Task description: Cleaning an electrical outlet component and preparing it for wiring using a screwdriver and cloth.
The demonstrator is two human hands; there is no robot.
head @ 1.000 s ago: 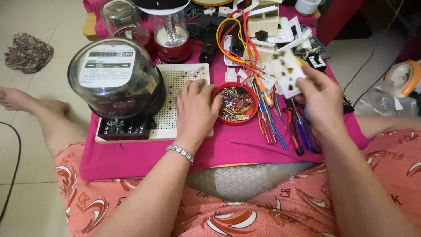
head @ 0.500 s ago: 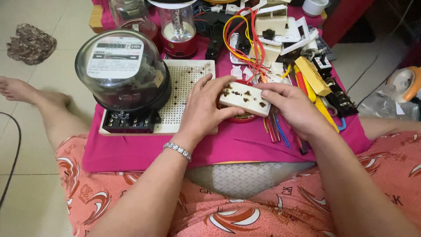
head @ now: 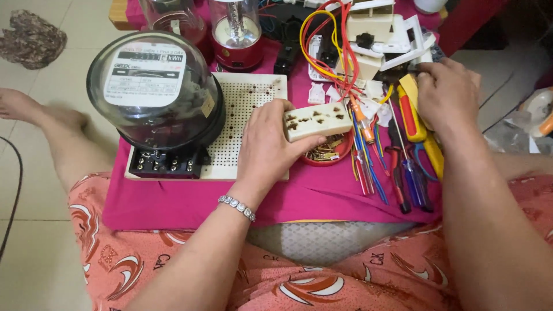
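My left hand [head: 268, 144] grips a cream socket block [head: 318, 121] with several pin holes, held over a small red dish [head: 331, 154] of brass screws. My right hand [head: 448, 95] rests farther right, fingers curled down among the tools by a yellow-handled tool [head: 416, 112]; what it grips, if anything, is hidden. A round glass-domed electricity meter [head: 154, 92] sits on a white perforated board [head: 247, 109] to the left.
Screwdrivers and pliers [head: 403, 173] lie on the pink cloth [head: 190, 201]. Red and yellow wires [head: 328, 46], white switch plates [head: 397, 34] and a red-based clear lamp [head: 236, 34] crowd the back. My bare foot [head: 23, 106] lies on the tiled floor at left.
My right hand let go of the socket block and moved right to the tools. My left hand now holds the block alone above the red dish.
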